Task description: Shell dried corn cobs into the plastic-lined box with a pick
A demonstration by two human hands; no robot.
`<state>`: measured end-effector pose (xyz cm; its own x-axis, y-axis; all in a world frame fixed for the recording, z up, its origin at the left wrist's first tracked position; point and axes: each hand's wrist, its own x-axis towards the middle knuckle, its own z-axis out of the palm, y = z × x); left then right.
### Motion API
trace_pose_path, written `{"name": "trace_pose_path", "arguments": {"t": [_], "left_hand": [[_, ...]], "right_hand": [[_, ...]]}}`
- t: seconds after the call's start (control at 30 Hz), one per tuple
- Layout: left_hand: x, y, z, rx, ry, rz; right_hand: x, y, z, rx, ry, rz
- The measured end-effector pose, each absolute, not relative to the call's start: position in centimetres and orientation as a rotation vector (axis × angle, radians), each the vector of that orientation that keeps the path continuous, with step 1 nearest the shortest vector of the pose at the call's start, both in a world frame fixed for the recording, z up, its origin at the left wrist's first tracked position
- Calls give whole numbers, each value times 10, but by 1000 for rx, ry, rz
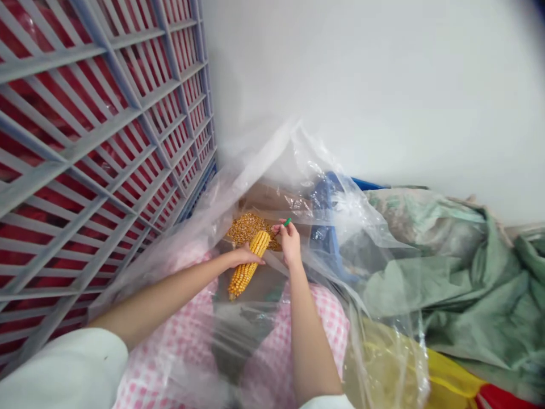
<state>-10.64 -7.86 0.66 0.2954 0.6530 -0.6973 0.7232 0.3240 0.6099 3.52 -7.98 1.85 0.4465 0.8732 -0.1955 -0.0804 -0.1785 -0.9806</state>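
Observation:
A yellow ear of corn (250, 267) lies slanted in my left hand (247, 255), whose fingers are wrapped round its middle. Its upper end points away from me, and some kernels look gone along its side. My right hand (290, 243) is closed on a thin green-handled tool (287, 222), just right of the ear's upper end. The tool's narrow shaft points down toward the cob; I cannot tell if it touches. Below and beyond both hands, a heap of loose corn kernels (249, 226) rests in a large clear plastic bag (272, 162).
A grey slatted plastic crate (138, 108) with red contents rises at the left. A white wall (374, 85) stands behind. To the right are a blue crate (330, 227), crumpled green sacks (481, 284) and yellow material (447, 375). The bag spreads over my pink-checked legs (170, 335).

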Motion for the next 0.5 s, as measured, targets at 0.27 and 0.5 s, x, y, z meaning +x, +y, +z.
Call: {"name": "trace_pose_path", "arguments": {"t": [0.27, 0.5], "left_hand": [[-99, -78, 6, 1515, 1377, -200], [-106, -74, 7, 1578, 1359, -238]], "right_hand": [[63, -60, 65, -1388, -434, 1168], [26, -29, 130, -865, -649, 649]]}}
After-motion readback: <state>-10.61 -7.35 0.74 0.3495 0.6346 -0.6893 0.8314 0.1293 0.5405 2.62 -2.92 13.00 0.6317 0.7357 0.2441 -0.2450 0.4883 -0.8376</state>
